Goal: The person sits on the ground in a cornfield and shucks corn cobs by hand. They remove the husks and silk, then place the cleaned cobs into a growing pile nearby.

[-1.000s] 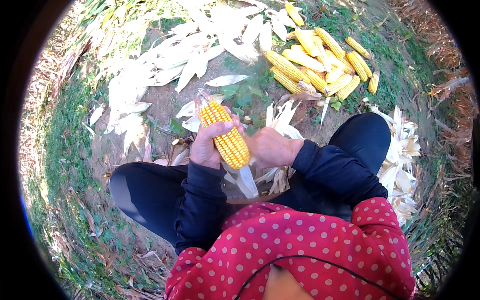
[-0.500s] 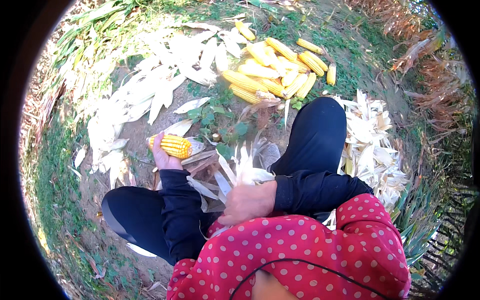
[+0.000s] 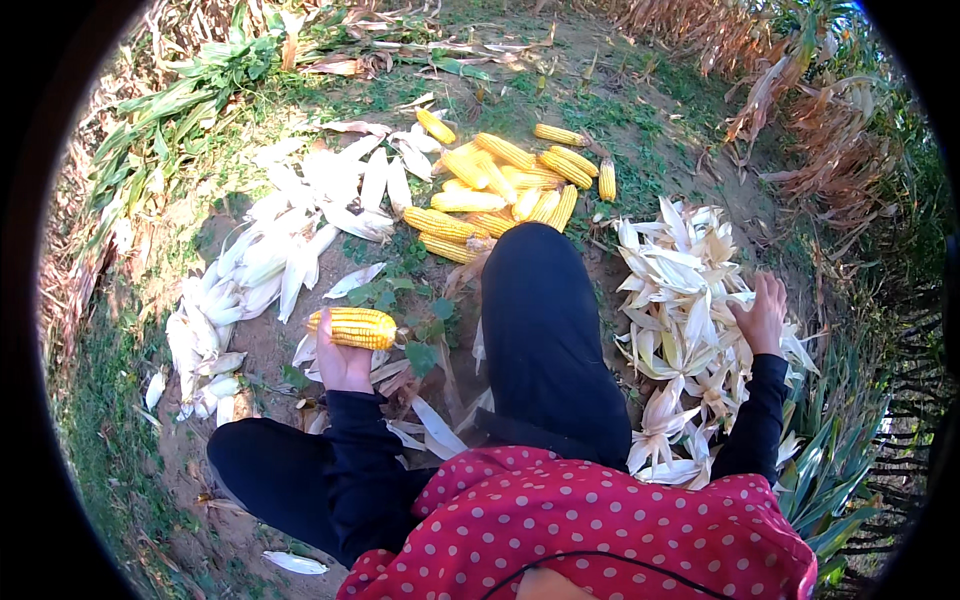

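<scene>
A husked yellow corn cob lies across my left hand, whose fingers are wrapped round its left end. That hand is above the ground in front of my left knee. Far to the right, my right hand is over the right edge of a heap of pale stripped husks. Its fingers are apart, with nothing visible gripped in them. Beyond my knees lies a pile of bare yellow corn cobs.
Corn ears in pale husks form a long heap at the left. My raised right knee stands between the cob pile and me. Dry stalks border the far right; cut green leaves lie far left.
My right hand has swung from my lap to the husk heap at the right, and the husks it had are out of it. My left hand still holds the cob.
</scene>
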A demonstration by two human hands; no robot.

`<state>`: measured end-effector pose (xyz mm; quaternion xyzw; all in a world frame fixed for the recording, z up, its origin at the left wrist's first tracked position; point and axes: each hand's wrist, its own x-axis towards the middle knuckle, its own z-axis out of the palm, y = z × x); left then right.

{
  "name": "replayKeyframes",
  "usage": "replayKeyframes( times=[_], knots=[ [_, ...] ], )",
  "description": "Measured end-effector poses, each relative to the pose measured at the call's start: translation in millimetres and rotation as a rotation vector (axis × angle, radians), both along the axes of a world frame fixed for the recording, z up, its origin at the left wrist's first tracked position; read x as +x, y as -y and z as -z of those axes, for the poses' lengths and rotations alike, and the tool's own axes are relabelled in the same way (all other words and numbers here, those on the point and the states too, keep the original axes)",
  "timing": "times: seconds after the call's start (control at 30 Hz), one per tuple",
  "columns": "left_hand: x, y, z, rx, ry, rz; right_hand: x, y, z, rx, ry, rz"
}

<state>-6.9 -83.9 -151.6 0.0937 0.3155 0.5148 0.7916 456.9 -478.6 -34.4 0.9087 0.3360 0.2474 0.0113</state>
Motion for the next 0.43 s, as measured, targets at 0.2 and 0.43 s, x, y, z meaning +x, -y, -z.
replayKeyframes(
  times=[0.2,0.43],
  knots=[
    [25,11,-22,0.165,0.153,0.209,-135,-125,5,0.572,-0.683,-0.616],
    [55,4,7,0.103,0.215,0.339,-129,-113,98,0.814,-1.473,-0.572]
  ],
)
